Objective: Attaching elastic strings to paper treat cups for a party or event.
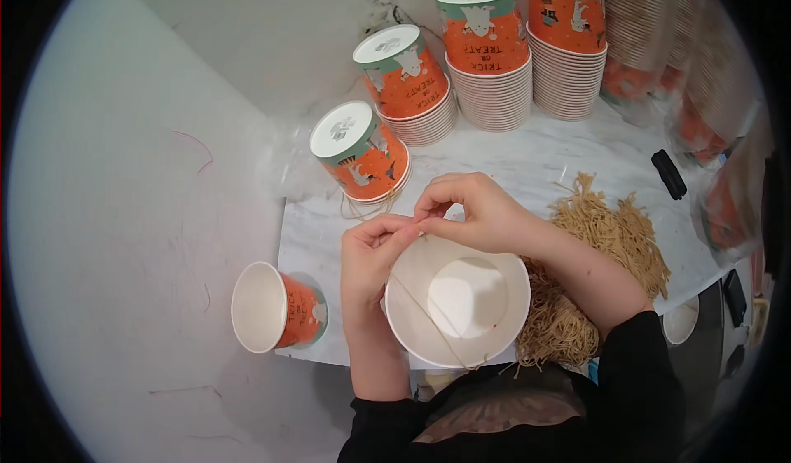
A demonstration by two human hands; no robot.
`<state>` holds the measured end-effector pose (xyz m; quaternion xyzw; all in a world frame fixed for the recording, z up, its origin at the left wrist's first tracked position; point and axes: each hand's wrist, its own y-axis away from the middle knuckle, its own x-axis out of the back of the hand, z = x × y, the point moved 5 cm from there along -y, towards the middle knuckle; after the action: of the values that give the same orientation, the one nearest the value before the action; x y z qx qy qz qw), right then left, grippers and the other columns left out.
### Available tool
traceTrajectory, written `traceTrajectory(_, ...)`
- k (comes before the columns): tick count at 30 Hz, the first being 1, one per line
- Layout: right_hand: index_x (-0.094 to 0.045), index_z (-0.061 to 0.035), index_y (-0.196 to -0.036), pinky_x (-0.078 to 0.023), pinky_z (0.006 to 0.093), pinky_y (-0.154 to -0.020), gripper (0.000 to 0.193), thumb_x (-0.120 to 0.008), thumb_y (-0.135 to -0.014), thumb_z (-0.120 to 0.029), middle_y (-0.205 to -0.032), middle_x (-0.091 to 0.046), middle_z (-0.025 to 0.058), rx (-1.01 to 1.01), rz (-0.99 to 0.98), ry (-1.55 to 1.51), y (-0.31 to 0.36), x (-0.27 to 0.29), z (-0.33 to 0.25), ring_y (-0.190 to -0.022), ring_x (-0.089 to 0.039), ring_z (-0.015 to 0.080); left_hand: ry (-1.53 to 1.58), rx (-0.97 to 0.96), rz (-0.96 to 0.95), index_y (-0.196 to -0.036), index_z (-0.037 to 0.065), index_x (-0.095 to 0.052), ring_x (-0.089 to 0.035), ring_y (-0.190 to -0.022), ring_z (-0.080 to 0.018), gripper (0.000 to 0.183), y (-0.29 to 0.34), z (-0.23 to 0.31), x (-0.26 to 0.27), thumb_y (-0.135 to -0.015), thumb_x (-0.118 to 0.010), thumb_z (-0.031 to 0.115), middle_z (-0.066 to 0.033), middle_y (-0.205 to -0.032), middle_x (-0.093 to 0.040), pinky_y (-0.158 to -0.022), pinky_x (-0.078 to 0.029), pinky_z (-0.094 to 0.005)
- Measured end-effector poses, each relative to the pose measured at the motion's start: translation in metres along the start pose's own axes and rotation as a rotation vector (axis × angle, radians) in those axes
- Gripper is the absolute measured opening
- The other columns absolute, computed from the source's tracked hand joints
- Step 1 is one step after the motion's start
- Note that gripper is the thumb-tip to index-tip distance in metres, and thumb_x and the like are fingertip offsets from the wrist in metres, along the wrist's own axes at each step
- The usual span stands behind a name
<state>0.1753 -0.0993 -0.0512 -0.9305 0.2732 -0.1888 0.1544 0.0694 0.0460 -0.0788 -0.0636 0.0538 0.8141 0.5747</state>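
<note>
A paper cup (512, 298) with a white inside lies tilted in front of me, its mouth facing up toward me. A thin tan string (430, 308) runs across its mouth, from my left hand down to the near rim. At the cup's far rim, my left hand (372, 257) is closed in a pinch on the string. My right hand (474, 212) pinches at the same spot, thumb and forefinger together, fingertips touching those of the left. The exact bit of string between the fingertips is mostly hidden.
Upside-down stacks of orange and green printed paper cups (486, 51) stand along the back. One cup (259, 306) lies on its side at left. Bundles of tan strings (614, 232) lie under and beside my right forearm. A black object (668, 175) and plastic-wrapped cups (709, 125) are at right.
</note>
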Motion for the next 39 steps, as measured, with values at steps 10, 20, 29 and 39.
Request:
traceTrajectory(10,-0.065,-0.0007,-0.09,-0.053,0.0341,-0.072,0.017,-0.076,-0.083,-0.013,-0.085,-0.068,0.0108,0.075,0.033,0.316,0.003,0.0,-0.014,-0.08,-0.067,0.0237,0.13,0.04,-0.026,-0.098,-0.006,-0.072,-0.066,-0.073,-0.0095,0.011,-0.002,-0.002,0.005,-0.09,-0.073,0.002,-0.009,-0.089,-0.073,-0.066,-0.053,-0.0221)
traceTrajectory(20,-0.064,-0.0046,-0.085,-0.053,0.0383,-0.067,0.012,-0.069,-0.084,-0.016,-0.081,-0.068,0.0107,0.108,0.066,0.334,0.004,-0.002,-0.01,-0.076,-0.068,0.0272,0.036,0.005,0.014,-0.093,-0.004,-0.072,-0.055,-0.064,-0.0027,0.009,-0.005,-0.002,0.018,-0.085,-0.076,-0.001,-0.006,-0.084,-0.072,-0.057,-0.04,-0.0173)
traceTrajectory(29,-0.059,0.0001,-0.081,-0.05,0.0353,-0.064,0.011,-0.064,-0.081,-0.01,-0.072,-0.062,0.012,-0.001,0.092,0.123,0.003,0.0,-0.003,-0.067,-0.063,0.0235,0.011,0.006,0.045,-0.086,-0.002,-0.069,-0.061,-0.07,-0.0049,0.007,-0.004,-0.001,0.019,-0.083,-0.074,-0.005,-0.0078,-0.09,-0.072,-0.061,-0.046,-0.0186)
traceTrajectory(39,-0.059,-0.0003,-0.083,-0.051,0.037,-0.067,0.012,-0.065,-0.08,-0.01,-0.076,-0.064,0.0137,0.073,0.023,0.172,0.005,-0.003,-0.013,-0.071,-0.064,0.0271,-0.074,-0.183,0.122,-0.082,0.002,-0.064,-0.049,-0.063,-0.0022,0.008,-0.007,0.003,0.018,-0.086,-0.07,-0.003,-0.0065,-0.091,-0.07,-0.054,-0.036,-0.018)
